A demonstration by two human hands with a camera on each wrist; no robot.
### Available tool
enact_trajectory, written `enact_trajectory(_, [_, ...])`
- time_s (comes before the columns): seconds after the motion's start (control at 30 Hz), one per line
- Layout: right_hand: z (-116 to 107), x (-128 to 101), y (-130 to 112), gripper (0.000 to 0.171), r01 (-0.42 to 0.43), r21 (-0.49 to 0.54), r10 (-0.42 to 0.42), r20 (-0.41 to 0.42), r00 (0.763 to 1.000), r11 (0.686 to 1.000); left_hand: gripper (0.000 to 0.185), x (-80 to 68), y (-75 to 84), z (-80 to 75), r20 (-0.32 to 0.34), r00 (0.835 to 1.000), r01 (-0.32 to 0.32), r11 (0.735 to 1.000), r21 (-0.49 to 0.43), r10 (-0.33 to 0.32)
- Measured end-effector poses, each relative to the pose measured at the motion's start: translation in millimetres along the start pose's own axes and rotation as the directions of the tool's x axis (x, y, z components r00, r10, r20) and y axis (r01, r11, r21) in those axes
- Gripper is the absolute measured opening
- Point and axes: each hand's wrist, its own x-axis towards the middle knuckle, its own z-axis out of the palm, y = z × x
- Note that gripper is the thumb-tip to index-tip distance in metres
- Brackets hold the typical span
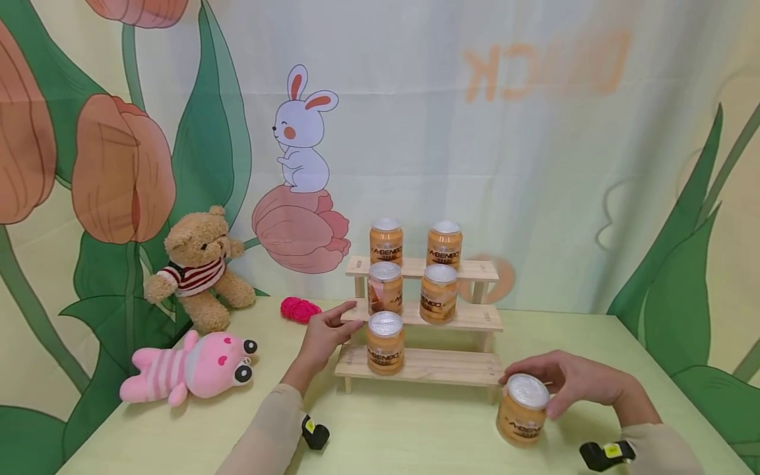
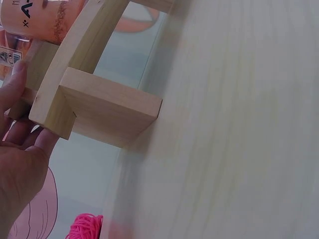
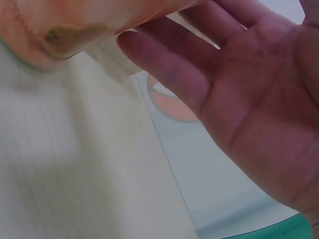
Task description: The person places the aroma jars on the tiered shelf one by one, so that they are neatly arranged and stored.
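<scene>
My right hand (image 1: 572,382) grips orange jar (image 1: 522,410), fingers (image 3: 164,64) curled round lid end; jar on counter (image 1: 410,429) just right of wooden rack (image 1: 424,316), front corner. My left hand (image 1: 323,336) at rack's left end, fingers straight, touching middle shelf edge. Five jars stand on rack.

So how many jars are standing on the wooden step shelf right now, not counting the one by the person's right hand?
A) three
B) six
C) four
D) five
D: the wooden step shelf carries two jars on its top step, two on the middle and one on the bottom, while a sixth jar stands on the table at the right hand.
</scene>
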Motion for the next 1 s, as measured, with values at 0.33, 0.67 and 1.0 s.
enact_trajectory(0.33, [-0.9,4.7,8.2,0.065,0.085,0.01,-0.085,0.07,0.994,0.996,0.053,0.7,1.9,0.9,-0.008,1.0,0.007,1.0,-0.004,-0.007])
enact_trajectory(0.67, [1.3,8.6,15.6,0.067,0.08,0.066,-0.086,0.09,0.992,0.995,0.054,1.2,1.3,1.0,-0.007,1.0,0.02,1.0,0.002,-0.02])
enact_trajectory(1.0, [2.8,9.7,12.5,0.064,0.169,0.079,-0.174,0.057,0.983,0.983,0.053,1.2,0.2,-1.0,0.003,1.0,0.026,1.0,0.002,-0.026])
